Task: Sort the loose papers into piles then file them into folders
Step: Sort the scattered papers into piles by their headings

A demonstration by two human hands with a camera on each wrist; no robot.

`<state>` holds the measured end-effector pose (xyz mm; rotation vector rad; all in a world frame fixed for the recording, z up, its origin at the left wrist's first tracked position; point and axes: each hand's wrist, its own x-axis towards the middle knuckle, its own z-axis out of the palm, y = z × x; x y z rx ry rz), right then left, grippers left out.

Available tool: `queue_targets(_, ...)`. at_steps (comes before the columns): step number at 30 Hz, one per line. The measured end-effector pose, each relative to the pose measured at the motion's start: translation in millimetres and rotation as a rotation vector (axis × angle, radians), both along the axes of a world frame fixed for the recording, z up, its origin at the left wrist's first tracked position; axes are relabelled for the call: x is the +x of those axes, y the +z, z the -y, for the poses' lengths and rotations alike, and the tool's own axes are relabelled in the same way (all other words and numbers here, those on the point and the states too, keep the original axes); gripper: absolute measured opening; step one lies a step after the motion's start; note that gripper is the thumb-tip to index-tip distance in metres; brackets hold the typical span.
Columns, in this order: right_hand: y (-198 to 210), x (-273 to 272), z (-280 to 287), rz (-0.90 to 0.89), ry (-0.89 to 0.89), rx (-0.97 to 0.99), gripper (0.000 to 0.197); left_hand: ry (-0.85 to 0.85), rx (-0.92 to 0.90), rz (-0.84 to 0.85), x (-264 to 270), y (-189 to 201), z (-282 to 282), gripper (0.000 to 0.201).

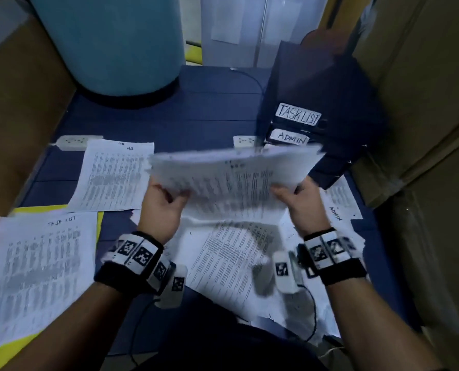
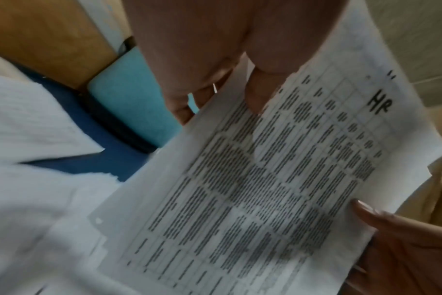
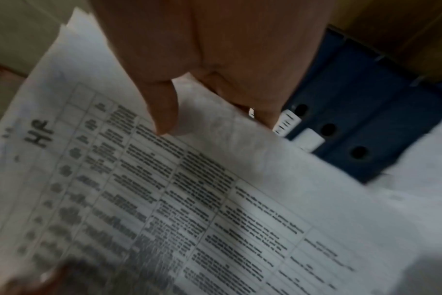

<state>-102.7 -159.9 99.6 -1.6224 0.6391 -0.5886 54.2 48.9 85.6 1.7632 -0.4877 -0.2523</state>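
Observation:
Both hands hold a sheaf of printed papers [image 1: 231,175] up above the blue table [image 1: 196,116]. My left hand [image 1: 167,199] grips its left edge and my right hand [image 1: 290,194] grips its right edge. The top sheet [image 2: 265,179] is a table headed "HR", also plain in the right wrist view as the sheet [image 3: 164,199]. An "HR" pile [image 1: 113,175] lies at the left, a "TASK LIST" pile [image 1: 38,274] on a yellow folder [image 1: 14,346] nearer me. Loose papers [image 1: 231,263] lie under my hands. An "ADMIN" sheet [image 1: 340,204] lies at the right.
Dark blue binders [image 1: 319,121] labelled "TASK LIST" and "ADMIN" are stacked at the back right. A big teal cylinder [image 1: 110,44] stands at the back left. Cardboard boxes [image 1: 423,129] wall the right side. Two white power strips [image 1: 76,141] lie on the table.

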Motion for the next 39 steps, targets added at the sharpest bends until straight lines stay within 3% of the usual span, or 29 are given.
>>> queue_targets(3,-49,-10,-1,-0.184,0.022,0.012,0.041,-0.034,0.032,-0.080,-17,-37,7,0.048)
queue_targets(4,-61,-11,-3,-0.226,0.017,0.032,0.044,-0.031,0.052,-0.097,-21,-48,11,0.049)
queue_targets(7,-78,-7,-4,-0.299,0.023,0.058,0.047,0.094,0.220,-0.144,-26,-64,25,0.035)
queue_targets(10,-74,-1,-5,-0.328,0.037,0.054,0.035,0.137,0.158,-0.123,-29,-66,31,0.036)
queue_targets(14,-53,7,-7,-0.241,0.068,0.162,0.028,0.118,0.143,-0.113,-31,-62,21,0.026)
queue_targets(18,-47,24,-14,-0.182,0.094,0.216,0.032,0.140,0.263,-0.074,-25,-69,0,0.028)
queue_targets(23,-64,38,-46,-0.325,0.174,0.208,0.019,0.190,0.306,-0.076,8,-79,-35,0.019)
queue_targets(26,-86,47,-79,-0.442,0.295,0.279,0.022,0.210,0.323,-0.112,35,-79,-62,0.019)
queue_targets(29,-93,71,-109,-0.456,0.349,0.312,0.021,0.221,0.349,-0.183,64,-83,-90,0.016)
queue_targets(36,-92,171,-151,-0.404,0.213,0.307,0.017,0.335,0.183,-0.363,133,-90,-151,0.045)
queue_targets(39,-106,222,-164,-0.405,0.165,0.344,0.020,0.376,0.128,-0.419,154,-94,-179,0.048)
